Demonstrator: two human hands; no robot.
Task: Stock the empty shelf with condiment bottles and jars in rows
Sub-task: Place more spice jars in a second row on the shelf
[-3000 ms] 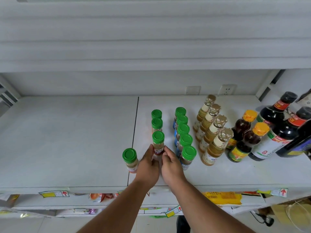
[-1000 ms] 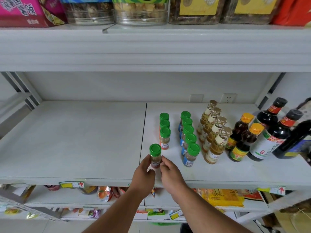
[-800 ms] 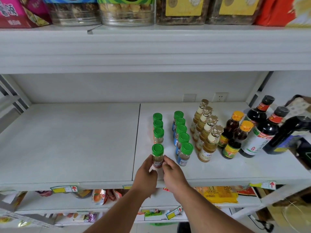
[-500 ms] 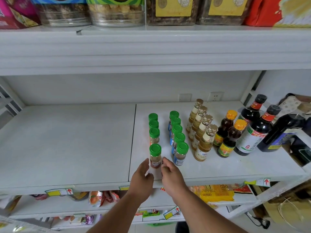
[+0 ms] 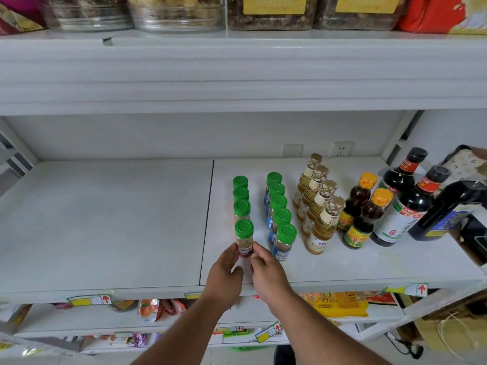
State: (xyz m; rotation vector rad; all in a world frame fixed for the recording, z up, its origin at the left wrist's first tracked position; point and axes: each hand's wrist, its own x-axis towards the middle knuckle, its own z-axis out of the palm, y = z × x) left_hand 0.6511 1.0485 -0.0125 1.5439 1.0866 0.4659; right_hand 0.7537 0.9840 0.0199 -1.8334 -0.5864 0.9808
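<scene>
- Both hands, the left hand (image 5: 226,270) and the right hand (image 5: 266,270), pinch the base of a small glass spice jar with a green screw cap (image 5: 244,239) from either side; whether every fingertip touches is hard to tell.
- The jar stands upright on the white shelf board (image 5: 105,227), just behind the fingers, heading a file of three matching green-capped jars (image 5: 241,196).
- Step in hand: squaring it into line.
- Next, I judge: release without tipping it, then fetch more stock.

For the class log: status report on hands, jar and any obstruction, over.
Left hand and right hand both pinching the front green-capped jar. Jar upright on shelf, fronting a row of four. Nothing in the way.
</scene>
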